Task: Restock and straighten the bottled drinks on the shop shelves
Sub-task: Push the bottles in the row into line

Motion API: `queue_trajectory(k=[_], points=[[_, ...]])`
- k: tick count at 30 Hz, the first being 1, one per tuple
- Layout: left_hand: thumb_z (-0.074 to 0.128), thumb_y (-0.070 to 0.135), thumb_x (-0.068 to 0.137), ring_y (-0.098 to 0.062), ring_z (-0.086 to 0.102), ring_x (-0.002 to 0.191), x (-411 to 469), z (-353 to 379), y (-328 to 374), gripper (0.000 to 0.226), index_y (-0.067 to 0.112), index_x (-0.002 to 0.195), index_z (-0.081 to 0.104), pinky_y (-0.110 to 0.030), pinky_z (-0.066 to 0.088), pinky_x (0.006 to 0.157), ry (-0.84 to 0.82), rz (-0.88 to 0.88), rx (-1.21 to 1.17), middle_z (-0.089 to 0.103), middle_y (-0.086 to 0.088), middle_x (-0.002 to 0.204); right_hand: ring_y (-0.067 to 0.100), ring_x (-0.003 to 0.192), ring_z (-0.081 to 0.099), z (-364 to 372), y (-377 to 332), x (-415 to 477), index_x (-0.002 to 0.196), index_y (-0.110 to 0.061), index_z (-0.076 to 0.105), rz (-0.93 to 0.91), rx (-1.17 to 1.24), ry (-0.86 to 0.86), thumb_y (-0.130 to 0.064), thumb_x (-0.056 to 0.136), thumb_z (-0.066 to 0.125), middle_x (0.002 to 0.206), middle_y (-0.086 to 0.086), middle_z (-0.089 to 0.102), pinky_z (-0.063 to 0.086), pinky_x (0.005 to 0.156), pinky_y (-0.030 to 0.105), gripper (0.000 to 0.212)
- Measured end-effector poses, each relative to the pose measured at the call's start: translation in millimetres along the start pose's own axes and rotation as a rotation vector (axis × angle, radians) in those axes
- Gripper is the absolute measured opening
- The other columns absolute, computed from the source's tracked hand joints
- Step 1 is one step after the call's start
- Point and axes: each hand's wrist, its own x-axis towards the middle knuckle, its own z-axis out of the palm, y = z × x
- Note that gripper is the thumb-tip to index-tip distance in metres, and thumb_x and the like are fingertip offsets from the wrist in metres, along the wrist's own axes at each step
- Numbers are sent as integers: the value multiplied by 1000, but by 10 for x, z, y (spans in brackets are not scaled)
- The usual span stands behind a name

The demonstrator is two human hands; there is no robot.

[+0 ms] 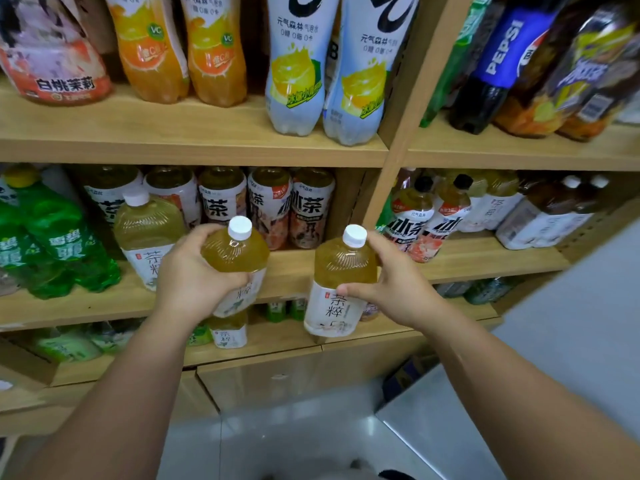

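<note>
Left hand [194,278] grips tea bottle [237,261]; right hand [388,289] grips second tea bottle [341,282].

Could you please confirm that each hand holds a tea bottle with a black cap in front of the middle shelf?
Not quite: the head view shows white caps. The left hand and right hand each hold a tea bottle in front of the middle shelf.
</note>
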Motion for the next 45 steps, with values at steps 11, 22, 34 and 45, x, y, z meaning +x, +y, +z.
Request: queue_trajectory(k=[11, 22, 34, 45], points=[[101, 22, 44, -8, 66, 96, -418, 693, 727, 77, 58, 100, 61, -39, 56, 84, -85, 9, -106, 69, 21, 104, 5, 120, 60, -921, 911, -92, 142, -35, 53, 27, 51, -38, -19, 68, 95, 132, -15, 62, 55, 103, 41, 87], [100, 2, 42, -7, 73, 90, -700, 2481, 1913, 80, 45, 101, 68, -45, 63, 80, -132, -63, -258, 74, 22, 98, 7, 123, 58, -2317, 2405, -76, 136, -44, 51, 35, 144, -15, -17, 72, 92, 131, -15, 61, 58, 98, 40, 82], [98, 2, 54, -9, 73, 99, -559, 3706, 2660, 84, 28, 125, 64, -41, 60, 92, -174, -17, -216, 76, 7, 107, 16, 121, 59, -3213, 3234, 514, 137, -36, 54, -36, 66, 119, -22, 70, 94, 130, -8, 59, 52, 100, 41, 80], [98, 13, 62, -4, 70, 106, -352, 4250, 2765, 85, 37, 133, 58, -40, 59, 94, -224, -46, -178, 72, 13, 115, 13, 133, 47, -3147, 3566, 583, 156, -30, 39, -63, 19, 129, -32, 81, 86, 148, -6, 46, 47, 110, 42, 89]])
